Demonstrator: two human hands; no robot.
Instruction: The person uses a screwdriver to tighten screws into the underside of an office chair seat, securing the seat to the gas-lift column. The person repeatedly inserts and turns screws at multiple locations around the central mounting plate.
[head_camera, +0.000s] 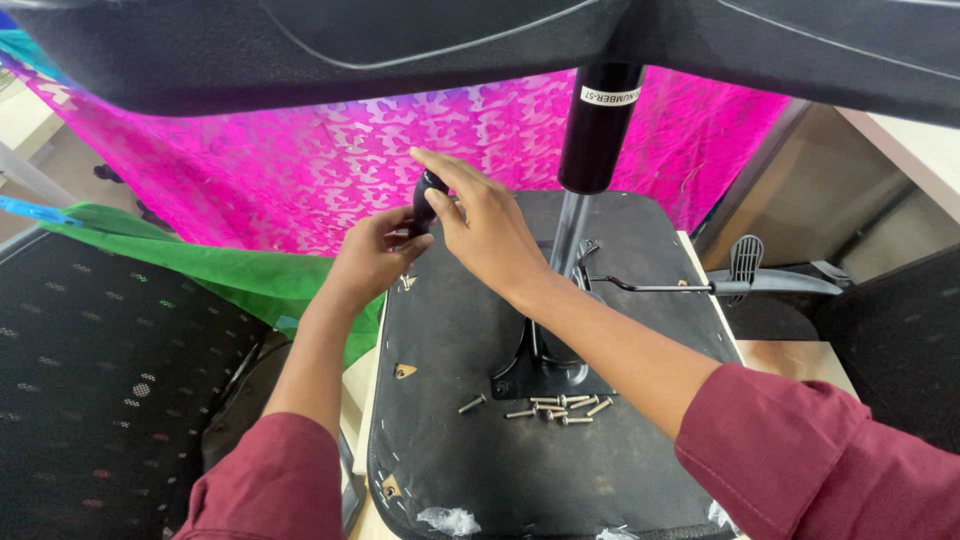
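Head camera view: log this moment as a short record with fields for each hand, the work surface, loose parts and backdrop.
left hand: left hand grips the black knob from below
right hand: right hand rests over the same knob from above
work surface: upturned chair seat, black underside facing up
mechanism: metal plate with gas cylinder rising from it; lever pointing right
loose parts: screws lying in front of the plate
backdrop: pink cloth, green cloth
sleeves: maroon
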